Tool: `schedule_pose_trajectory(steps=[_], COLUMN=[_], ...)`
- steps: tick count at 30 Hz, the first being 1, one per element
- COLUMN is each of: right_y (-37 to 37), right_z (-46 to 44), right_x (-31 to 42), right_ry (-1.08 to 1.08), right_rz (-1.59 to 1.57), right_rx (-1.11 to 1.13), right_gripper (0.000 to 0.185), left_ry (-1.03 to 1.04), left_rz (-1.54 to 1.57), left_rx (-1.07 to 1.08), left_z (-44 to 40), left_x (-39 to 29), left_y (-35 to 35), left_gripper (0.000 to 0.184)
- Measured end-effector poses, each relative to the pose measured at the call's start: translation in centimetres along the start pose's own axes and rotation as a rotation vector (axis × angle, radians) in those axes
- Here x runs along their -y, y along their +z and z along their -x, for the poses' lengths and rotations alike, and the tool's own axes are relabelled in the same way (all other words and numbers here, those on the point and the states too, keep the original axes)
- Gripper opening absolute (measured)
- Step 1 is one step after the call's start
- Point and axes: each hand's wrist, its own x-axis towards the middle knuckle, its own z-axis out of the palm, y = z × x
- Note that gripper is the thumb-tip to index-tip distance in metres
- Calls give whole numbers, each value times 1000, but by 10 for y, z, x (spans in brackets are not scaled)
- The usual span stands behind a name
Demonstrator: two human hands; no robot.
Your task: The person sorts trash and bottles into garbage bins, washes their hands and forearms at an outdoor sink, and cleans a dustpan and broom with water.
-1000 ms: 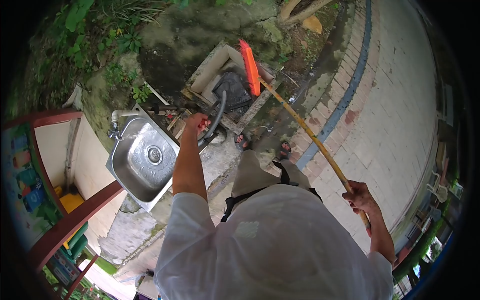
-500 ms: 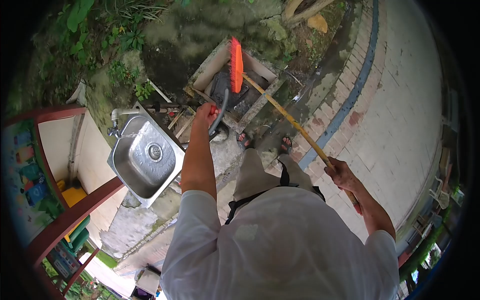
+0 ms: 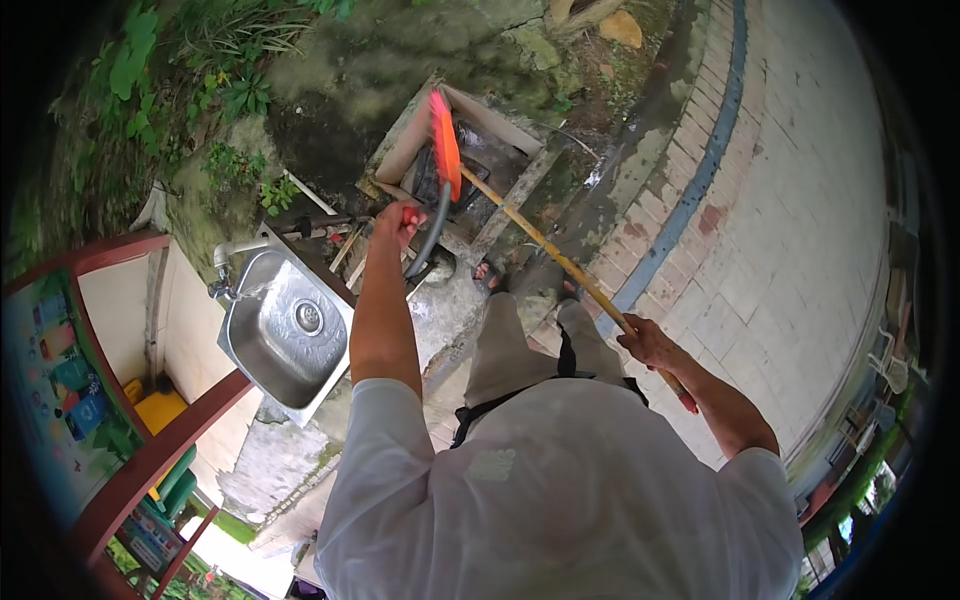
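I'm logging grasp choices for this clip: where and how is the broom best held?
Probably by the yellow handle, near its red-tipped end, from the right, where the right hand grips: it is long, thin and slants toward that side, away from the orange head.

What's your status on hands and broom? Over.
Right hand gripping broom. Left hand by hose, hold unclear. Orange head over pit, contact unclear. Hose overlaps head in view, possibly obstructing.

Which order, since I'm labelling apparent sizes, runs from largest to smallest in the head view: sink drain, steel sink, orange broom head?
1. Steel sink
2. Orange broom head, partly blurred
3. Sink drain
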Motion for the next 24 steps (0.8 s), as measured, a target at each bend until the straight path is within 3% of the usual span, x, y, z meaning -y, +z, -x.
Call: schedule_pose_trajectory(steps=[5,11,14,16,18,20,24], right_y=[-12,-5,10,-8,-39,-75,-91], right_z=[-10,-22,-48,-51,-60,-56,17], right_x=[8,27,33,35,5,-12,39], right_ry=[117,16,-84,-96,-302,-499,-431], right_rz=[-147,-250,-38,102,299,560,672], right_rx=[-37,8,-82,-127,-187,-253,-293], right_gripper=[29,35,37,26,20,27,34], left_ry=[-27,-52,-36,-17,-24,-25,8], left_rz=[-68,-169,-87,-111,-126,-101,-124], left_rx=[-17,8,-73,-64,-45,-56,-67], left_z=[6,4,17,24,26,25,24], left_x=[3,9,8,7,8,12,25], left_y=[-3,-10,0,2,3,2,1], left_gripper=[14,16,15,14,14,11,12])
